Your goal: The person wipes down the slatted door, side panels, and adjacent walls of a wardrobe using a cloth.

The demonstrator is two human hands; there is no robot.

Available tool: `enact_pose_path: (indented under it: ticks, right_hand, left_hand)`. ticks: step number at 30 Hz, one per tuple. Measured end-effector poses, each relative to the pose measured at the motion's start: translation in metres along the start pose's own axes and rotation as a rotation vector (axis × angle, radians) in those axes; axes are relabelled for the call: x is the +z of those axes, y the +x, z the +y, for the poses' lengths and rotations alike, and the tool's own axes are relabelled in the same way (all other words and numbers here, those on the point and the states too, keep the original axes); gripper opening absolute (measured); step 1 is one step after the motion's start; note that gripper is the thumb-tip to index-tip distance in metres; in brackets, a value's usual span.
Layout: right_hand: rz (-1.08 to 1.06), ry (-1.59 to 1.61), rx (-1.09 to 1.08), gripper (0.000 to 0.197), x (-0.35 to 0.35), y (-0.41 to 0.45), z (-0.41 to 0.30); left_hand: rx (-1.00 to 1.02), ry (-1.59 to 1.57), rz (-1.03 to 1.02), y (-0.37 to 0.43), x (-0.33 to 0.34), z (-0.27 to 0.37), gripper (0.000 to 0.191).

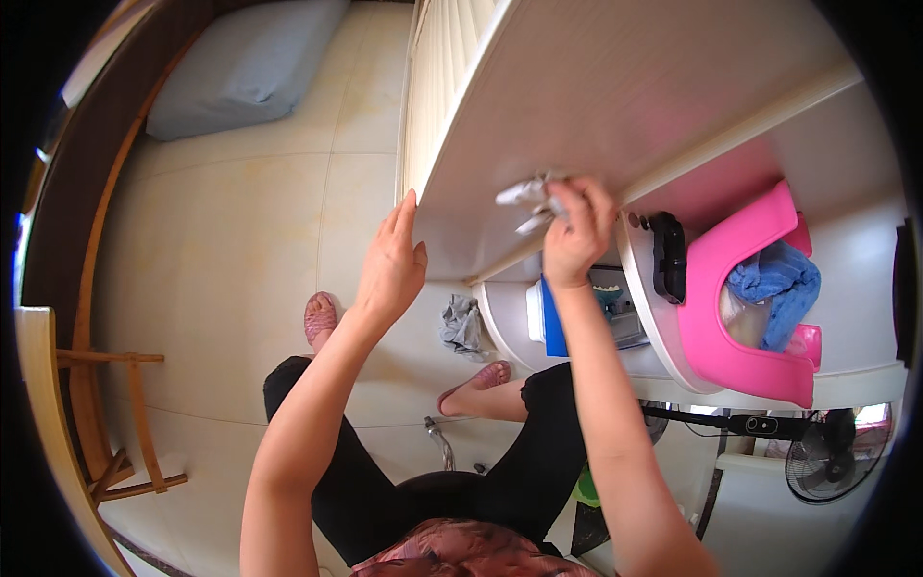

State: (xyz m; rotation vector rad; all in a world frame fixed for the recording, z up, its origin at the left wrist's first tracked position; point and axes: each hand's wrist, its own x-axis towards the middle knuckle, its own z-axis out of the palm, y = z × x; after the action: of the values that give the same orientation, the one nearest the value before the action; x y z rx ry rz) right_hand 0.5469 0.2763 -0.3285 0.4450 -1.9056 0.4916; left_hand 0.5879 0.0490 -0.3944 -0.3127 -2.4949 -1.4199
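Note:
My right hand grips a crumpled white cloth against the glossy white side panel of a cabinet; hand and cloth look slightly blurred. With fingers extended, my left hand is at the panel's front edge, its fingertips seeming to touch it. Nothing shows in its palm. Right of my right wrist, a pink plastic stool lies on its side on a rounded shelf, a blue towel within its opening. A black plastic object stands beside the stool. Below, a blue box sits on the lower shelf.
A grey cloth lies on the tiled floor near my right foot. Wooden chair parts stand at the left. A grey cushion-like block is at the upper left. A black fan is at the lower right.

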Motion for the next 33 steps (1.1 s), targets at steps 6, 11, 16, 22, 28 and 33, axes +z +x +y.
enact_pose_path:
  ticks: [6,11,16,22,28,33]
  right_hand:
    - [0.087,0.423,0.823,0.031,0.024,-0.096,-0.001]
    - [0.397,0.551,0.836,0.036,0.010,0.014,-0.033]
    - [0.288,0.117,0.469,0.033,0.002,-0.018,0.000]
    - [0.153,0.032,0.666,0.029,0.016,-0.085,0.005]
    - [0.209,0.287,1.047,0.025,0.054,-0.176,0.003]
    - [0.355,0.525,1.137,0.029,0.086,-0.219,-0.009]
  left_hand:
    - [-0.029,0.012,-0.033,0.000,0.005,-0.007,0.072]
    - [-0.086,0.019,-0.041,-0.002,-0.007,-0.008,0.071]
    - [-0.080,0.022,-0.054,0.003,-0.001,-0.003,0.070]
    - [-0.070,0.107,-0.039,-0.004,0.003,-0.006,0.073]
    - [-0.090,0.122,-0.058,-0.001,0.004,0.000,0.074]
    - [-0.105,0.130,-0.041,0.002,0.001,0.004,0.074]
